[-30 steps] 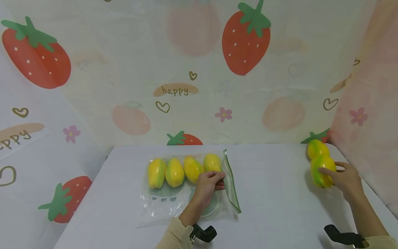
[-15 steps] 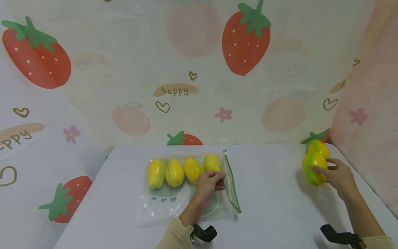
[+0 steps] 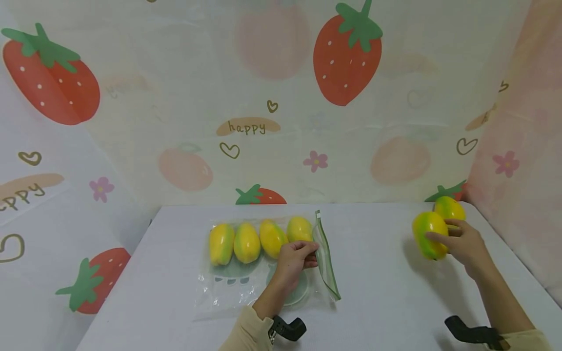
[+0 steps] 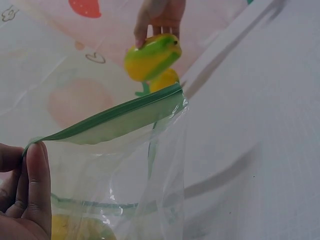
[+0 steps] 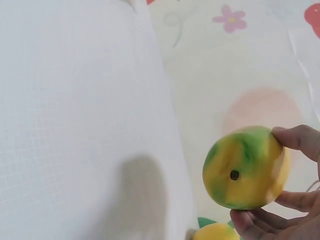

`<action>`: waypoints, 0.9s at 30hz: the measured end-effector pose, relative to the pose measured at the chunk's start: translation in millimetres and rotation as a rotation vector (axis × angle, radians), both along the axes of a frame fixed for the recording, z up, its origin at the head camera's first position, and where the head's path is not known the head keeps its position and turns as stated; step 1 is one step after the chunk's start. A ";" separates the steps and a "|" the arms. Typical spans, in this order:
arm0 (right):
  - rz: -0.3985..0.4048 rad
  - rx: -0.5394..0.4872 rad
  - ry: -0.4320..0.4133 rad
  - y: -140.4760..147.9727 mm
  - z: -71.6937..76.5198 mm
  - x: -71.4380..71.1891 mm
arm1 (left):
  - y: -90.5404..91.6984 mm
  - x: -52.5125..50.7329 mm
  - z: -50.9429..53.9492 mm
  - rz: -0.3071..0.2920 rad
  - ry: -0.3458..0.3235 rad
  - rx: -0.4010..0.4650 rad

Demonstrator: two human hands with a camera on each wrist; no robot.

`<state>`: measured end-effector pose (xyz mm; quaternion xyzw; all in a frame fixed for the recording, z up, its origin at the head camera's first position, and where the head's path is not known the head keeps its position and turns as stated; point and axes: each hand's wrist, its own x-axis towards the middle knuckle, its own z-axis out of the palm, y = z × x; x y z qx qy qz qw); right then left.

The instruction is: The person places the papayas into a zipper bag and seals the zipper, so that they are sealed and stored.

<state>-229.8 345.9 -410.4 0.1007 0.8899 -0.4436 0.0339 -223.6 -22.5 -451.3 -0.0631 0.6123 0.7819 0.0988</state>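
My right hand [image 3: 465, 243] grips a glossy yellow-green fruit [image 3: 429, 236], mango- or papaya-shaped, held off the table with its shadow below. In the right wrist view the fruit [image 5: 245, 167] shows a dark stem spot, thumb and fingers around its sides. With thumb and fingers, my left hand [image 3: 291, 263] pinches the open edge of a clear zip bag [image 3: 228, 297]. The green zip strip [image 4: 120, 112] gapes toward the right. Inside the bag several similar fruits [image 3: 247, 243] lie in a row; the rightmost [image 3: 300, 229] is partly covered by my left hand.
One more yellow-green fruit [image 3: 452, 208] stands at the table's far right corner, partly behind the held one. White cloth covers the table [image 3: 373, 282]. A fruit-printed curtain [image 3: 281, 97] rises along the back and sides.
My right hand has carried the fruit left and slightly up, away from the fruit at the corner. The left hand and bag have stayed in place.
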 end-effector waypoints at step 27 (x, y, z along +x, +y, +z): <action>0.181 0.042 0.022 -57.4 11.9 -8.6 | -1.8 -0.5 -0.3 -0.003 0.009 0.000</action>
